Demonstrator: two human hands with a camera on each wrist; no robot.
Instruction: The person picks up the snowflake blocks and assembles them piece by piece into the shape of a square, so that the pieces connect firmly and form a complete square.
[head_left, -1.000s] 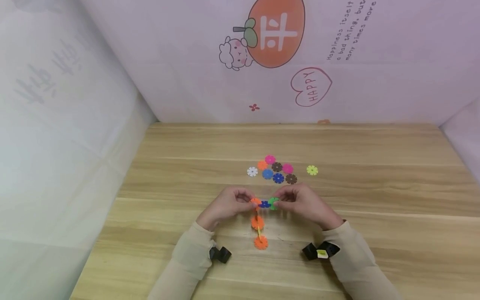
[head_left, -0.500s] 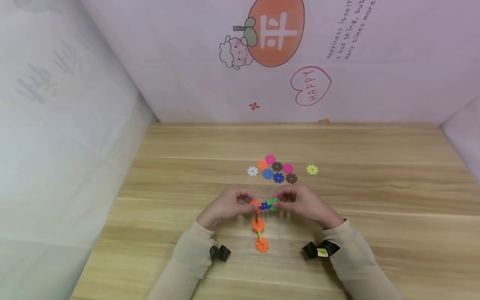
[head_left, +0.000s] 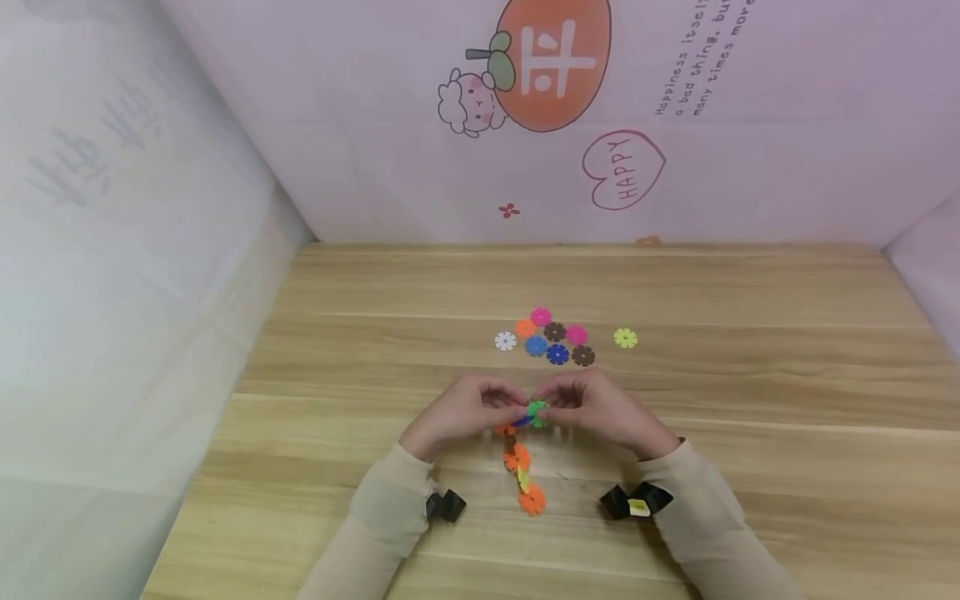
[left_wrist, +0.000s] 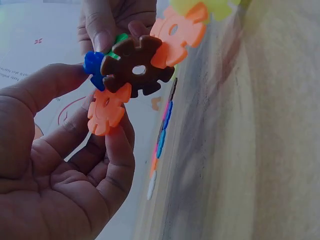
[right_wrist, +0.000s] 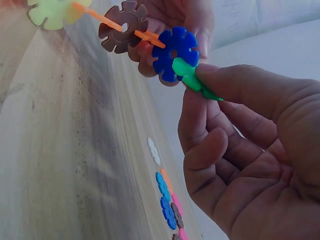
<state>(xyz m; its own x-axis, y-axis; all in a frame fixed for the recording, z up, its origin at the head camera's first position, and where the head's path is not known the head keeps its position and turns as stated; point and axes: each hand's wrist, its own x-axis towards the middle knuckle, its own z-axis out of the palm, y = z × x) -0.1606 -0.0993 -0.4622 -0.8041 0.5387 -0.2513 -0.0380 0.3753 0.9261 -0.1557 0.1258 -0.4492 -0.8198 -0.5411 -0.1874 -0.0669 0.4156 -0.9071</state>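
Note:
A chain of notched plastic snowflake discs, slotted edge to edge, hangs between both hands. My left hand (head_left: 468,412) pinches it at the blue disc (right_wrist: 175,54), thumb on its edge, with fingertips by the upper orange disc (left_wrist: 106,110). My right hand (head_left: 592,412) pinches the green disc (head_left: 536,412) between thumb and forefinger. In the right wrist view this green disc meets the blue one's edge. Below the left hand follow a brown disc (left_wrist: 138,67), another orange disc (head_left: 517,457), a yellow disc (head_left: 522,479) and an end orange disc (head_left: 532,500).
On the wooden table (head_left: 360,333) beyond the hands lies a group of loose discs, among them a white disc (head_left: 506,341), a pink disc (head_left: 541,317) and a dark blue disc (head_left: 557,354). A loose yellow disc (head_left: 626,337) lies apart at the right. A printed cloth (head_left: 375,125) hangs behind.
Both hands have drawn closer together. The left fingers have shifted from the upper orange disc to the blue one. The chain's lower end has swung slightly right and toward me.

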